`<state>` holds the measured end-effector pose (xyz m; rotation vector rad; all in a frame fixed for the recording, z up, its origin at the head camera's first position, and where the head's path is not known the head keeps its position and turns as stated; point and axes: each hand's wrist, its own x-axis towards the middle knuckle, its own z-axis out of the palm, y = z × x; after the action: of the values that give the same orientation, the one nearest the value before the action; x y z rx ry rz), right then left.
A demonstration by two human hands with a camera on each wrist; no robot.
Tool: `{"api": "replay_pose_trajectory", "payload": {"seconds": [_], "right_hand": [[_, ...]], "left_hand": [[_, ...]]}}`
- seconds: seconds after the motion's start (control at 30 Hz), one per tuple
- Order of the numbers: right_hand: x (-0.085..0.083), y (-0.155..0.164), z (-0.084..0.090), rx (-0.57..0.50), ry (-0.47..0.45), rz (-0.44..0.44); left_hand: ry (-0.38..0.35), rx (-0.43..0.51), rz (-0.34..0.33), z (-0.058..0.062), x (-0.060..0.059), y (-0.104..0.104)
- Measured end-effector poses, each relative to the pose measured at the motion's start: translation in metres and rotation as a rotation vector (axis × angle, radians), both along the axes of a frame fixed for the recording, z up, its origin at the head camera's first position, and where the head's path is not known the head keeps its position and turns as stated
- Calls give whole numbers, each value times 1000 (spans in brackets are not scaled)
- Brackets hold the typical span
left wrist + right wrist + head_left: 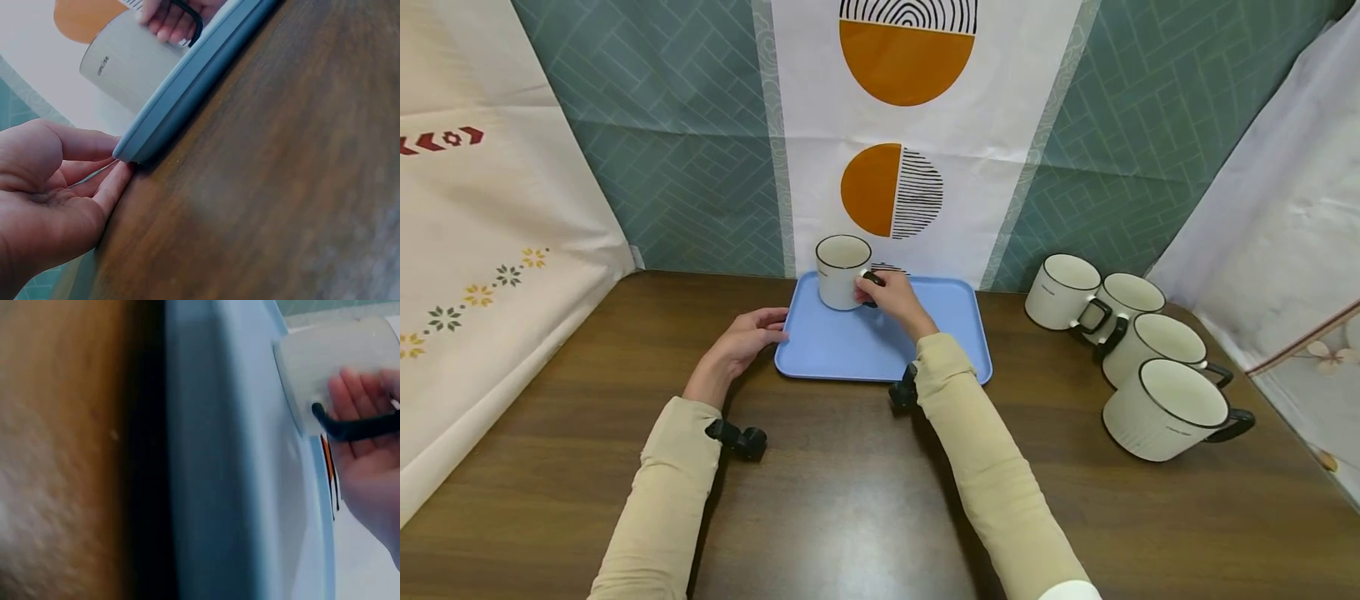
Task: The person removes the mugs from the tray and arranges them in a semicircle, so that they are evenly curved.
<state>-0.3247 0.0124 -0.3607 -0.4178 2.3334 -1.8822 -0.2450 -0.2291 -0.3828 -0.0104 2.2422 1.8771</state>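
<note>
Five mugs in all: one mug (841, 272) stands on the far left part of the single blue tray (947, 333), mid-frame, and four spare mugs (1120, 350) cluster at the right, well apart from it. The right hand (891, 298) has its fingers curled through the mug's black handle (356, 428). The left hand (747, 337) lies relaxed, fingertips touching the tray's left edge, holding nothing. Everything sits on a dark wooden table (850, 483), broad and bare toward the lower frame, patterned cloths (685, 150) hanging behind
</note>
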Motion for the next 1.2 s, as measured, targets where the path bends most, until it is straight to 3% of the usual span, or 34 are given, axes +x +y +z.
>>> {"api": "replay_pose_trajectory", "payload": {"seconds": [0.2, 0.53, 0.87, 1.03, 1.2], "right_hand": [[0, 3, -1, -23, 27, 81], [3, 2, -9, -28, 54, -11], [14, 9, 6, -103, -34, 59], [21, 18, 14, -130, -85, 32], [30, 33, 19, -112, -74, -16]], "left_hand": [[2, -5, 3, -1, -2, 1], [7, -6, -7, -2, -2, 4], [5, -4, -20, 0, -2, 1], [3, -18, -16, -2, -3, 1], [4, -32, -16, 0, -1, 1]]}}
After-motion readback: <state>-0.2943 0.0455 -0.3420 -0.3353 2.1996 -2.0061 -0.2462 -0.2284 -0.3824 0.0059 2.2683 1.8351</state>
